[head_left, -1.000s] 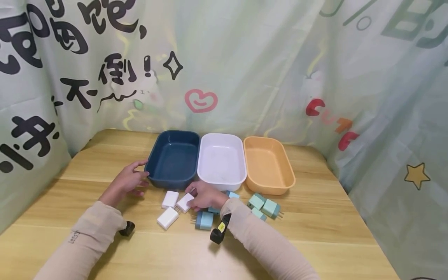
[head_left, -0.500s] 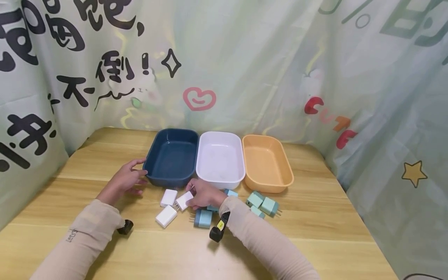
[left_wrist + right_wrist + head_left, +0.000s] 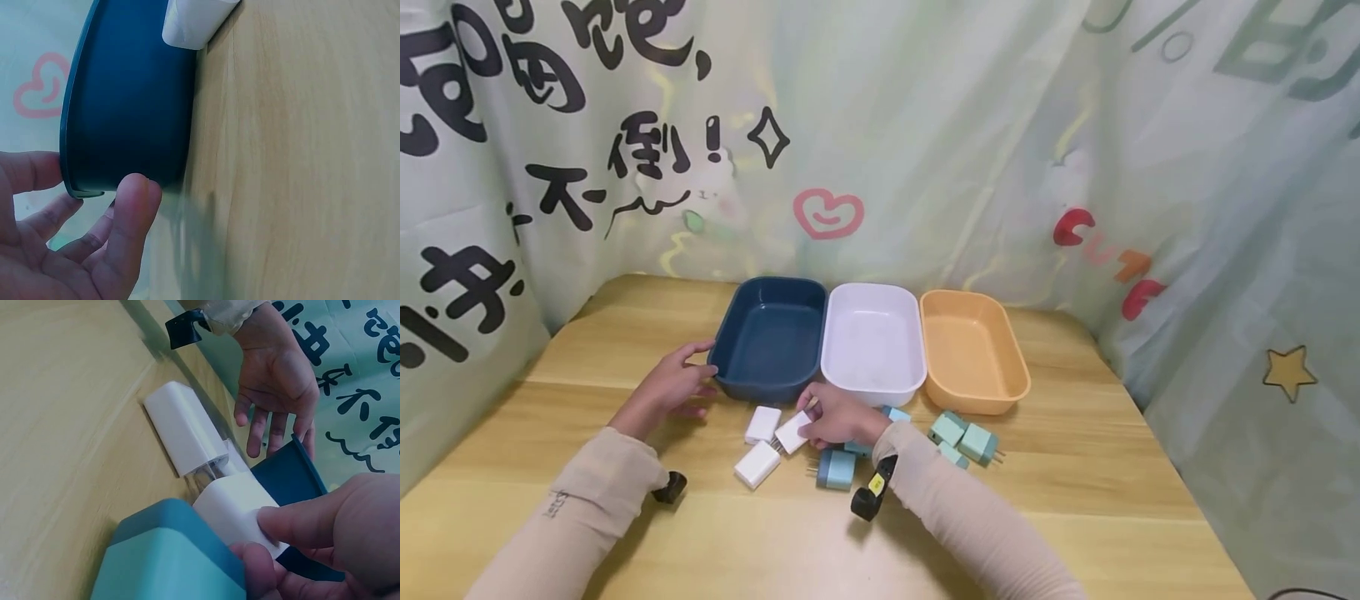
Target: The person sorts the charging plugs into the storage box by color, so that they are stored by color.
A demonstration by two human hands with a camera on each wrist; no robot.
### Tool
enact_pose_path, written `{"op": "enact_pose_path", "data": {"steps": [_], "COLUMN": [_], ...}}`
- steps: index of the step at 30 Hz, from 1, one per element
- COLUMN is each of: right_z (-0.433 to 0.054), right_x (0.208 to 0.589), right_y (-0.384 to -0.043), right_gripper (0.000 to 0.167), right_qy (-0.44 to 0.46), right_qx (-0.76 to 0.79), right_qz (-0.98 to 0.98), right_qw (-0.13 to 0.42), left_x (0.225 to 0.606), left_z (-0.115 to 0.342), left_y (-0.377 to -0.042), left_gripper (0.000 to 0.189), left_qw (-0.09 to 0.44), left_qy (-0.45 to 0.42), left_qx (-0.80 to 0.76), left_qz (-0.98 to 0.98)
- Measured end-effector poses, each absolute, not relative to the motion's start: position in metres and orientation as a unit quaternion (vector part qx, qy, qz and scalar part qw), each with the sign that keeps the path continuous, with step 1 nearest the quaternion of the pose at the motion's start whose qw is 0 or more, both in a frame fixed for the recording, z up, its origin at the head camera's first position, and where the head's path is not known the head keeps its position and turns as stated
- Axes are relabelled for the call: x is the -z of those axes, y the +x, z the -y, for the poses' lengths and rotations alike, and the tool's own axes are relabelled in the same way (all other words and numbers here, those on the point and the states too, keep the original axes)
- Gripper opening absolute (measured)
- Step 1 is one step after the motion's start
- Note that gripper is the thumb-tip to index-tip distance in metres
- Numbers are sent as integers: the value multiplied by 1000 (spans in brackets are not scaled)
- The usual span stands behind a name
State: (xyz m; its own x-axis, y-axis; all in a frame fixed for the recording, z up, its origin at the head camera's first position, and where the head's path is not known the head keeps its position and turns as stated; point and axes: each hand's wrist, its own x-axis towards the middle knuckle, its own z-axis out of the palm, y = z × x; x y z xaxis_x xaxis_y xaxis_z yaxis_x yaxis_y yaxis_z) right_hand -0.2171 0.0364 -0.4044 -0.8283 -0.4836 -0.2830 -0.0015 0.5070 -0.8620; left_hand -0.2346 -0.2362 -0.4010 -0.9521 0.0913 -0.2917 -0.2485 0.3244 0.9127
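In the head view my right hand (image 3: 838, 417) pinches a white charger (image 3: 793, 432) between thumb and fingers, low over the table. The right wrist view shows this charger (image 3: 234, 509) with its prongs toward another white charger (image 3: 184, 428). Two more white chargers, one nearer (image 3: 757, 465) and one farther (image 3: 763, 424), lie beside it. At the dark blue tray (image 3: 767, 337), my left hand (image 3: 673, 385) touches the left side with relaxed, spread fingers. Its thumb and index finger rest by the tray's corner in the left wrist view.
A white tray (image 3: 874, 396) and an orange tray (image 3: 977, 404) stand right of the blue one. Blue chargers (image 3: 836, 469) lie near my right wrist, partly hidden. Several green chargers (image 3: 979, 443) sit before the orange tray. A printed curtain (image 3: 925, 167) hangs behind the table.
The head view shifts slightly. Both hands stay nearly in place, with the right still pinching the white charger and the left still at the blue tray.
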Motion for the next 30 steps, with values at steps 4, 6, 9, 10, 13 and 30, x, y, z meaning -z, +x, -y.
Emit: {"op": "enact_pose_path", "data": {"steps": [4, 6, 9, 10, 13, 30], "right_z": [-37, -38, -39, -40, -41, -47], "right_x": [399, 398, 396, 395, 393, 381], "right_y": [-218, -218, -218, -218, -219, -223], "right_gripper": [23, 23, 22, 23, 23, 22], "right_qy": [-137, -136, -137, -140, -152, -186], "right_qx": [480, 481, 488, 490, 494, 522], "right_qz": [-829, -828, -825, -824, -821, -803], "right_qw": [252, 252, 251, 249, 243, 219], "left_x": [400, 400, 399, 399, 399, 399], "left_z": [235, 234, 234, 234, 234, 233], "left_y": [-238, -238, -237, -237, -236, -235], "left_gripper": [62, 62, 61, 61, 61, 60], "left_qw": [146, 145, 145, 145, 146, 145], "left_qy": [-49, -48, -51, -51, -54, -54], "left_qx": [-582, -583, -583, -582, -581, -579], "left_qz": [-798, -798, -798, -798, -799, -800]}}
